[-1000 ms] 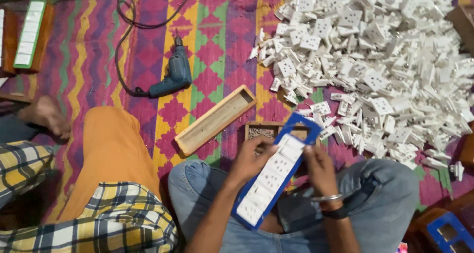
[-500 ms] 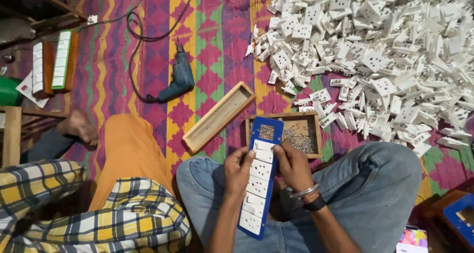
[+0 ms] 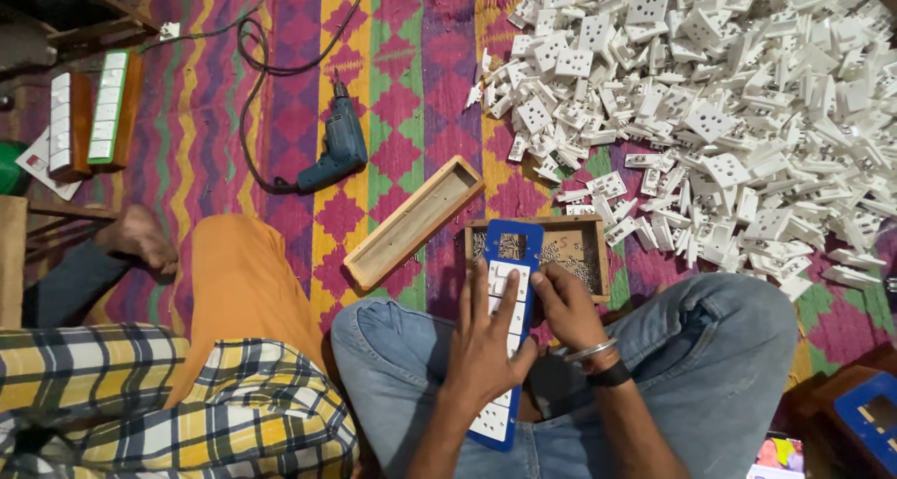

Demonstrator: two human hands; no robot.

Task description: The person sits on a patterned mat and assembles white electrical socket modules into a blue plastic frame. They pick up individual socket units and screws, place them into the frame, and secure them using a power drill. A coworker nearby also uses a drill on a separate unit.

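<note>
A long blue panel (image 3: 513, 239) with white socket and switch inserts lies on my lap, pointing away from me. My left hand (image 3: 489, 339) presses flat on its middle, fingers spread over the white inserts. My right hand (image 3: 568, 306) grips the panel's right edge, its fingertips by a small wooden tray (image 3: 598, 259) of tiny screws just beyond my knees. A bracelet and dark band sit on my right wrist.
A big heap of white plastic socket parts (image 3: 729, 105) covers the mat at upper right. An empty long wooden box (image 3: 413, 222) and a blue corded drill (image 3: 336, 152) lie ahead-left. A person in orange trousers and a checked shirt (image 3: 168, 386) sits at left. Finished boards (image 3: 93, 119) stand far left.
The blue panel has swung from a slant to straight along my lap. My left hand has shifted onto its middle, and my right hand has gone to its right edge near the screw tray.
</note>
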